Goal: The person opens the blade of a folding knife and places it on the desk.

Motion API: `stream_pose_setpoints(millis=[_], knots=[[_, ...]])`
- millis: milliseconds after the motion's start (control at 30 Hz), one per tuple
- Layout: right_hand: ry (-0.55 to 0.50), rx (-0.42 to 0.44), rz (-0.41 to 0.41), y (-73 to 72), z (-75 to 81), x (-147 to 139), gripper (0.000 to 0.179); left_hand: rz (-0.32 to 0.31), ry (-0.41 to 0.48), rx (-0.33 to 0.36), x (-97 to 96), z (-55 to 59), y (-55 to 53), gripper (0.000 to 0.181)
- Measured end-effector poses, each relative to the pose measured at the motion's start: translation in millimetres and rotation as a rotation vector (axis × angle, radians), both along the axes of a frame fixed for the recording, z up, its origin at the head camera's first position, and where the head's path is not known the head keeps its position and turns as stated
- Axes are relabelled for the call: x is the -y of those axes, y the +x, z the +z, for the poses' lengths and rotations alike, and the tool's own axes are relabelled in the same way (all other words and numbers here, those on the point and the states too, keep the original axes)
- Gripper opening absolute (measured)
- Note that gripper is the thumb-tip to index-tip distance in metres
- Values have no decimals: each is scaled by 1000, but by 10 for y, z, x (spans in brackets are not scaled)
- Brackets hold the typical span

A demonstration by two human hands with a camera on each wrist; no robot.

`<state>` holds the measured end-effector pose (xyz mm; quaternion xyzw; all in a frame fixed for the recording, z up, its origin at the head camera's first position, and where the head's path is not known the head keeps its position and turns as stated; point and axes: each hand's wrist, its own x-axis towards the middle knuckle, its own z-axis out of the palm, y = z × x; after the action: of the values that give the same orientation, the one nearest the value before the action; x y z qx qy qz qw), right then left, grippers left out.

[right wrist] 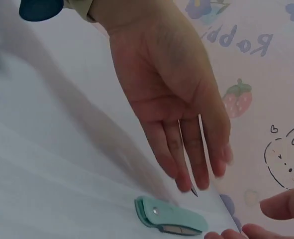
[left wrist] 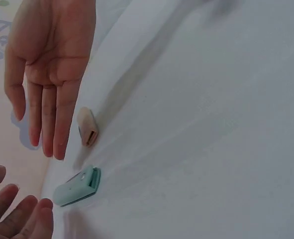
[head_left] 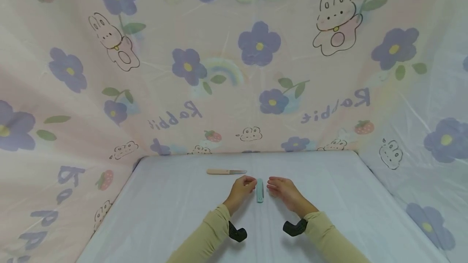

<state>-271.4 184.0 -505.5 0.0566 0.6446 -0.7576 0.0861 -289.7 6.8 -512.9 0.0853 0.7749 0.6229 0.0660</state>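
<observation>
A teal folding knife [head_left: 260,190] lies on the white table, pointing away from me. The right wrist view shows its handle with the metal blade [right wrist: 179,230] folded along one side. My left hand [head_left: 241,189] hovers just left of it, fingers extended and nothing held. On the other side, my right hand [head_left: 286,192] faces inward with straight, relaxed fingers and also holds nothing. Farther back lies a small paring knife [head_left: 226,171] with a pale wooden handle [left wrist: 88,127]. Its blade points right, and my right fingers mostly hide it in the right wrist view.
The white-covered table [head_left: 175,198] extends around both hands. A pale curtain [head_left: 226,27] printed with flowers and rabbits rises behind the table's back edge and along both sides. Dark wrist mounts [head_left: 295,228] sit beneath both sleeves.
</observation>
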Motion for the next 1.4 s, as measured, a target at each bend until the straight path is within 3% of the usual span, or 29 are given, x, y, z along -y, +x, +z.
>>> stream_pose_setpoints(millis=[400, 767, 1033, 1267, 1400], knots=[[-46, -3, 53, 20, -88, 158, 45, -9, -66, 31, -40, -120, 39, 21], [-123, 48, -28, 36, -113, 223, 42, -7, -26, 56, -58, -127, 44, 26], [-109, 59, -15, 39, -113, 246, 44, 12, -6, 72, -57, -126, 46, 27], [-128, 64, -29, 52, -95, 264, 43, 12, 27, 12, -42, -133, 75, 24], [-138, 55, -26, 63, -86, 261, 44, 49, 64, 74, -56, -121, 76, 26]])
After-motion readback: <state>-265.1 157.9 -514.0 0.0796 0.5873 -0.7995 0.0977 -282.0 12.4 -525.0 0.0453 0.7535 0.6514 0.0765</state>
